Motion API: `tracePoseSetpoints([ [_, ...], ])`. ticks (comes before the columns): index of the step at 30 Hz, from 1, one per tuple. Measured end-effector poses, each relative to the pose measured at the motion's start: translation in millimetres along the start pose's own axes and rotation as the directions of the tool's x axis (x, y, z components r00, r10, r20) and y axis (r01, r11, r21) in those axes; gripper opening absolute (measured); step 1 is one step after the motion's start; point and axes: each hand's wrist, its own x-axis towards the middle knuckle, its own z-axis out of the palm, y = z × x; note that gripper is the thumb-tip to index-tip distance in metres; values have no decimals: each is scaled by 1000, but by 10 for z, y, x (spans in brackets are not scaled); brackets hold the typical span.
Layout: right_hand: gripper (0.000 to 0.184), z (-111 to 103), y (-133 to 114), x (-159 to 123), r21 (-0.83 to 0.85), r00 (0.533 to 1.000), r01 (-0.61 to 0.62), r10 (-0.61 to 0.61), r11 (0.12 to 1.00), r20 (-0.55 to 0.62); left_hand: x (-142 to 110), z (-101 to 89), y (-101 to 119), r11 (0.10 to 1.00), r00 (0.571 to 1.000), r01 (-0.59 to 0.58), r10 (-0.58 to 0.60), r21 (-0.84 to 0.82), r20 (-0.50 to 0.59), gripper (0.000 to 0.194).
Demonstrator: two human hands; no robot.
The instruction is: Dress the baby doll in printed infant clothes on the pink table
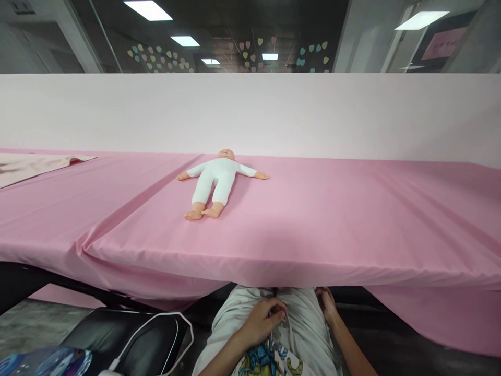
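- Finding left hand (pixel 259 322) fingers curled together against white drawstring (pixel 288 334), clamp unconfirmed
- Right hand (pixel 326 305) finger spread unclear, resting on pale grey trousers (pixel 309 313)
- Baby doll (pixel 217 180) on pink tablecloth (pixel 332 224), well beyond fingers

We get bright, even light from the overhead ceiling panels (pixel 147 10), with only a soft shadow across the pink tablecloth (pixel 313 230). Focus looks fine, no harsh glare; wide-angle bowing shows toward the edges.

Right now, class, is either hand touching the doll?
No, the left hand and right hand are below the table, well apart from the doll lying on top.
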Motion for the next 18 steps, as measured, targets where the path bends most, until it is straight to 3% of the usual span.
tracePoseSetpoints([
  [8, 26, 19, -14, -6, -44, 999, -6, 5, 999, -39, -8, 7, -22, 1000, 1000, -5, 5, -9, 2, 33],
  [18, 17, 10, -31, -29, -166, 995, 98, -97, 981, 12, -1, 6, -46, 1000, 1000, -5, 5, -10, 0, 33],
])
